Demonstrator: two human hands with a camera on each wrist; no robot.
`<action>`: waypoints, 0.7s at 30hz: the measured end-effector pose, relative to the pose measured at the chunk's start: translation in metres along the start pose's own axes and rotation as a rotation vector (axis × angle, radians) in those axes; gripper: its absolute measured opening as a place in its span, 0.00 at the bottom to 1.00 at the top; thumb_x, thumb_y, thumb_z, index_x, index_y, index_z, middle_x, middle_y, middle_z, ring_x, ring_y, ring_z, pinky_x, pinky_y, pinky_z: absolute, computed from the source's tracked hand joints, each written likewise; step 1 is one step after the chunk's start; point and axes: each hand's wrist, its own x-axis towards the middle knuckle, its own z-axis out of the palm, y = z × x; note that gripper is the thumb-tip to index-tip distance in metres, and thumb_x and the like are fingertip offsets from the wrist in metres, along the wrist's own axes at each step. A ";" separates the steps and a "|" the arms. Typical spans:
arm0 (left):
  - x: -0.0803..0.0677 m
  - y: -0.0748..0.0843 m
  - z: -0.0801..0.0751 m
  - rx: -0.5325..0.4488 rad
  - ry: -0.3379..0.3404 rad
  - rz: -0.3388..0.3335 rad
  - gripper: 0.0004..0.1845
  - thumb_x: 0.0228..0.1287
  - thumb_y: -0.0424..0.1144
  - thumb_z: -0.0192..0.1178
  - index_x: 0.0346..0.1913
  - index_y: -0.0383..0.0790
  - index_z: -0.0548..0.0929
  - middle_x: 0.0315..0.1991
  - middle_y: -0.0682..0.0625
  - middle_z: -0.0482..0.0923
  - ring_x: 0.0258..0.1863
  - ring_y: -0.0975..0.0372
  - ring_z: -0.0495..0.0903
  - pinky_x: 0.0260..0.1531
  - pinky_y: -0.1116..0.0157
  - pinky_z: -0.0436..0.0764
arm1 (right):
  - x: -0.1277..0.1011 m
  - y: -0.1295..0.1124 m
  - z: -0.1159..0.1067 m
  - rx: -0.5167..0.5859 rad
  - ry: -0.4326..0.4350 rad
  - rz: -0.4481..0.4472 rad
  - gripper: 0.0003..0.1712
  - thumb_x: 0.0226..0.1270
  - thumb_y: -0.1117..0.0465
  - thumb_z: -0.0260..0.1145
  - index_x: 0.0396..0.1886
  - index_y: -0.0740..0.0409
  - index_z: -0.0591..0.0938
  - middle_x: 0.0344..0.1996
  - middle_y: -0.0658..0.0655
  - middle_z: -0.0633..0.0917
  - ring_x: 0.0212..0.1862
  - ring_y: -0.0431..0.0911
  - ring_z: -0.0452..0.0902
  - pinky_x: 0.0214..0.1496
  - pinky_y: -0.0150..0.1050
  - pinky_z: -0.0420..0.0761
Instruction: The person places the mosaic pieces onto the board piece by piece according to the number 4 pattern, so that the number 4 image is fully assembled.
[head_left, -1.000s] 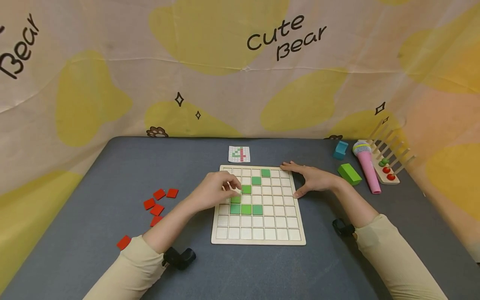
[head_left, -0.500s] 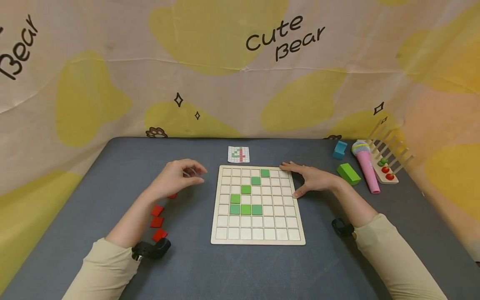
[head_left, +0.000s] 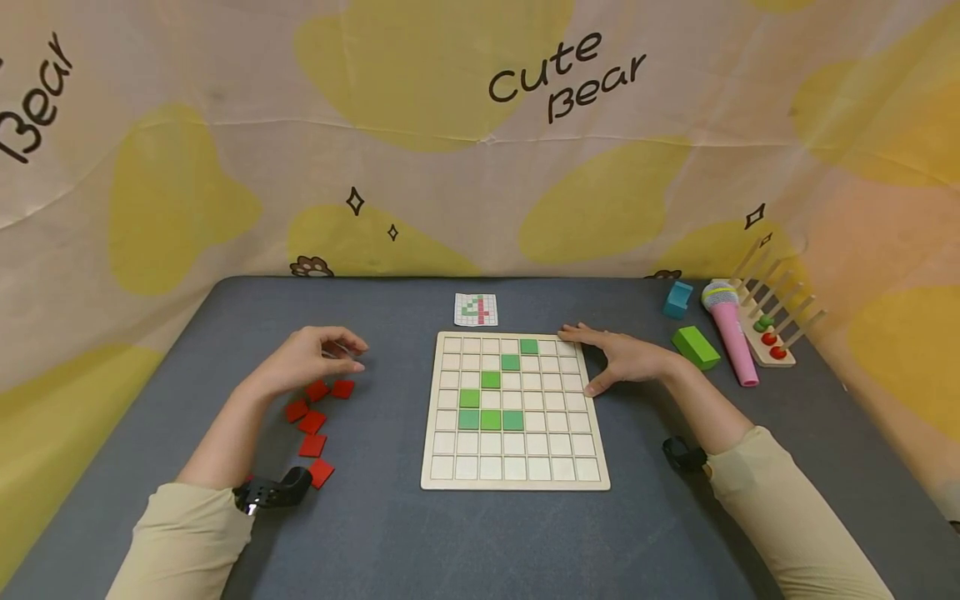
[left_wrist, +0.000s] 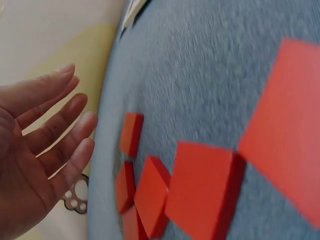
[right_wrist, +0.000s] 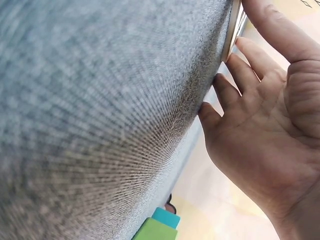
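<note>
A wooden grid board (head_left: pixel 515 471) lies mid-table with several green tiles (head_left: pixel 491 419) set in it, forming a diagonal and a short row. My left hand (head_left: pixel 311 358) hovers left of the board, just above several red tiles (head_left: pixel 312 421), fingers relaxed and holding nothing. In the left wrist view the left hand (left_wrist: pixel 37 150) shows an empty palm beside the red tiles (left_wrist: pixel 200 187). My right hand (head_left: pixel 622 358) rests flat against the board's right edge, fingers straight. The right wrist view has the right hand (right_wrist: pixel 260 115) touching the board's rim (right_wrist: pixel 233 30).
A small pattern card (head_left: pixel 476 309) lies behind the board. At the right stand a teal block (head_left: pixel 677 299), a green block (head_left: pixel 696 347), a pink toy microphone (head_left: pixel 731 329) and a wooden peg rack (head_left: pixel 772 329). A printed cloth backdrop rises behind the grey table.
My left hand left the board, swung left across the table and now hangs over the red tiles. The right hand stayed on the board's edge.
</note>
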 end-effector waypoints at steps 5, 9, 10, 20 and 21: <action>-0.002 -0.012 -0.003 0.015 -0.065 -0.013 0.19 0.59 0.44 0.70 0.52 0.40 0.84 0.50 0.43 0.86 0.47 0.61 0.83 0.43 0.68 0.79 | 0.000 0.001 0.000 0.002 0.002 -0.003 0.59 0.51 0.53 0.79 0.79 0.52 0.56 0.80 0.61 0.49 0.81 0.65 0.33 0.74 0.72 0.41; -0.003 -0.020 -0.004 0.055 -0.112 -0.015 0.21 0.56 0.44 0.72 0.52 0.42 0.85 0.52 0.44 0.85 0.51 0.57 0.80 0.47 0.68 0.76 | 0.000 0.001 0.000 0.006 0.001 -0.005 0.59 0.51 0.53 0.79 0.79 0.52 0.56 0.80 0.61 0.49 0.80 0.65 0.33 0.74 0.72 0.41; -0.003 -0.022 -0.004 0.060 -0.123 -0.012 0.21 0.55 0.43 0.73 0.52 0.42 0.85 0.52 0.44 0.84 0.52 0.56 0.79 0.47 0.69 0.75 | 0.000 0.001 0.000 0.006 0.001 -0.004 0.59 0.51 0.53 0.79 0.79 0.52 0.56 0.80 0.61 0.48 0.80 0.65 0.33 0.74 0.72 0.41; -0.004 -0.029 -0.005 0.057 -0.146 0.039 0.19 0.52 0.35 0.73 0.49 0.40 0.87 0.56 0.39 0.79 0.55 0.52 0.74 0.50 0.65 0.74 | 0.000 0.001 0.000 0.008 -0.006 0.011 0.60 0.51 0.51 0.79 0.79 0.51 0.55 0.81 0.59 0.48 0.81 0.64 0.33 0.75 0.71 0.42; -0.004 -0.030 -0.004 0.054 -0.144 0.041 0.19 0.52 0.34 0.73 0.49 0.40 0.87 0.57 0.39 0.79 0.56 0.51 0.74 0.50 0.65 0.75 | 0.000 0.001 0.000 0.009 -0.006 0.013 0.60 0.51 0.51 0.79 0.79 0.51 0.55 0.81 0.59 0.48 0.81 0.64 0.33 0.75 0.71 0.42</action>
